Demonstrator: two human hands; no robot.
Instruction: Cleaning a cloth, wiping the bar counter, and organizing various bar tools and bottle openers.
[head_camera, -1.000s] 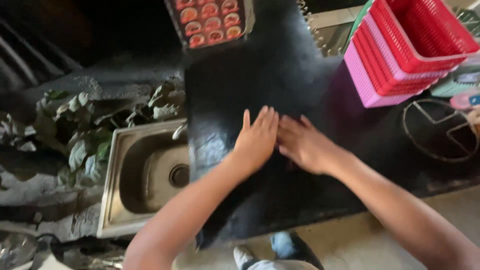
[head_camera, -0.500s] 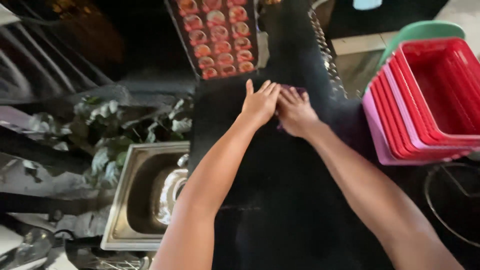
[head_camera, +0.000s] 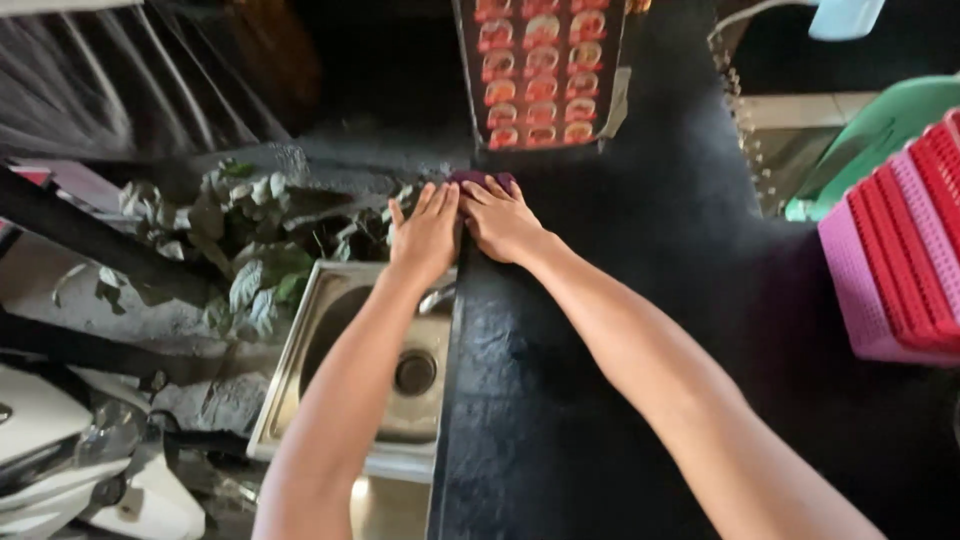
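My left hand (head_camera: 425, 235) lies flat with fingers together at the left edge of a black stone counter (head_camera: 620, 300), partly over the sink. My right hand (head_camera: 500, 220) presses down beside it, touching it. Under the fingertips of both hands shows a dark purple cloth (head_camera: 480, 180), mostly hidden by the hands. Just beyond the cloth stands a dark board with rows of small red food pictures (head_camera: 540, 70).
A steel sink (head_camera: 360, 380) with a round drain sits left of the counter. Green leafy plants (head_camera: 250, 250) grow behind it. Stacked red and pink plastic baskets (head_camera: 900, 260) stand at the right, with a green one behind. A white scooter part (head_camera: 60, 460) is at bottom left.
Both hands have slid together away from me and to the left along the counter, ending at its far left edge by the picture board. The cloth now shows under the fingertips.
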